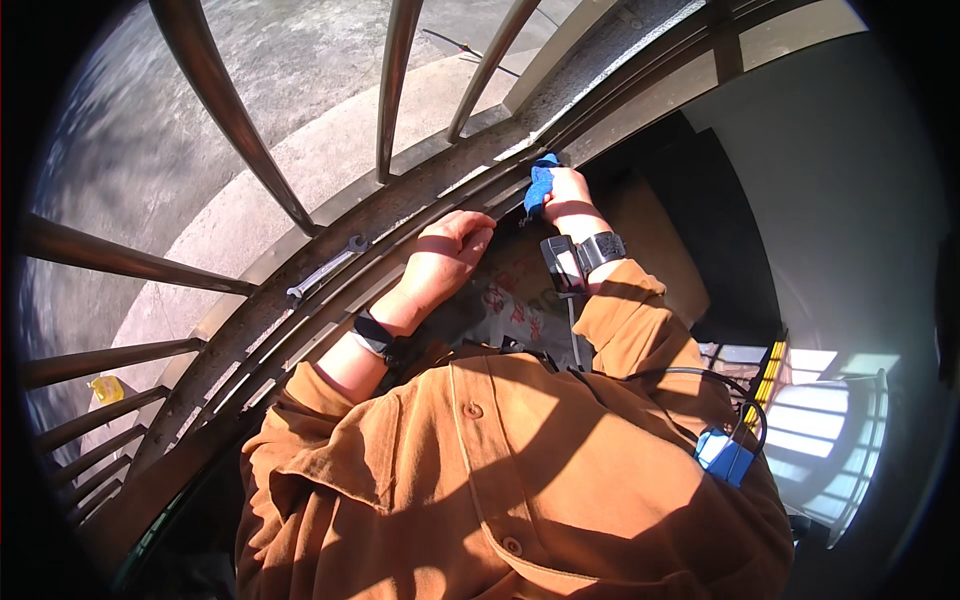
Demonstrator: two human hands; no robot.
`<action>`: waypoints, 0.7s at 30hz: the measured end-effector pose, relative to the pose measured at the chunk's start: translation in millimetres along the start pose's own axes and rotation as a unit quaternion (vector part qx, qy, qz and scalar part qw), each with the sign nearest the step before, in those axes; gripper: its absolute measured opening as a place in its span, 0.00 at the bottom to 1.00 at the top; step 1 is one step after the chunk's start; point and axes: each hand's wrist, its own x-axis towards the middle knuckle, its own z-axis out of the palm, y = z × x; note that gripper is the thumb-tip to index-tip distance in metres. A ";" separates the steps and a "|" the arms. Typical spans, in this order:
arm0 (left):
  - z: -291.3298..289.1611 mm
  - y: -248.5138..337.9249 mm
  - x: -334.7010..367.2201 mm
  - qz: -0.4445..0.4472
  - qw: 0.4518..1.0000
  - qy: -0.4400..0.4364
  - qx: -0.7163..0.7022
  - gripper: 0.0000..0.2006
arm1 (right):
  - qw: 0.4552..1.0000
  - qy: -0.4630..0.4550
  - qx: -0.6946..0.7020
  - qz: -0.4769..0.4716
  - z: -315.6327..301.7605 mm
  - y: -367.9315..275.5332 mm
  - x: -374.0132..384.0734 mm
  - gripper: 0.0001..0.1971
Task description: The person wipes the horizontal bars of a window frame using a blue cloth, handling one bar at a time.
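Observation:
My right hand point(570, 193) grips a bunched blue cloth point(540, 183), pressed against the dark window track point(505, 180) near the far right corner of the sill. On the same track, to the left, rests my left hand point(447, 262), its fingers loosely bent and together over the edge, with nothing seen in it. A silver wrench point(328, 270) lies on the sill just left of that hand, outside the inner rails.
Metal bars point(235, 110) stand along the outer side of the sill, with concrete ground beyond. A yellow object point(106, 389) lies outside at the left. Below my hands is a bag with red print point(515, 310). A grey wall point(820, 180) closes the right side.

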 end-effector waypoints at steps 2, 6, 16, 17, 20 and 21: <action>-5.9 -0.2 -6.2 0.027 0.999 0.018 0.032 0.07 | 0.998 0.032 -0.041 -0.029 -10.0 3.2 23.0 0.07; -12.0 -8.0 -16.4 0.017 0.997 0.025 0.069 0.06 | 0.975 0.129 -0.150 -0.106 15.1 17.5 -4.3 0.05; -7.7 -16.4 -3.3 -0.112 0.979 0.045 -0.166 0.09 | 0.796 0.117 -0.423 -0.417 -13.1 44.1 -93.9 0.12; -4.8 -16.7 4.8 -0.141 0.959 0.043 -0.241 0.10 | 0.780 0.116 -0.433 -0.437 -18.6 48.5 -104.5 0.12; 7.0 -8.1 31.4 -0.183 0.933 0.007 -0.309 0.14 | 0.756 0.066 -0.440 -0.480 -41.4 57.6 -132.0 0.12; 8.0 1.4 36.0 -0.207 0.927 -0.004 -0.312 0.14 | 0.752 0.057 -0.453 -0.475 -41.8 59.0 -145.2 0.12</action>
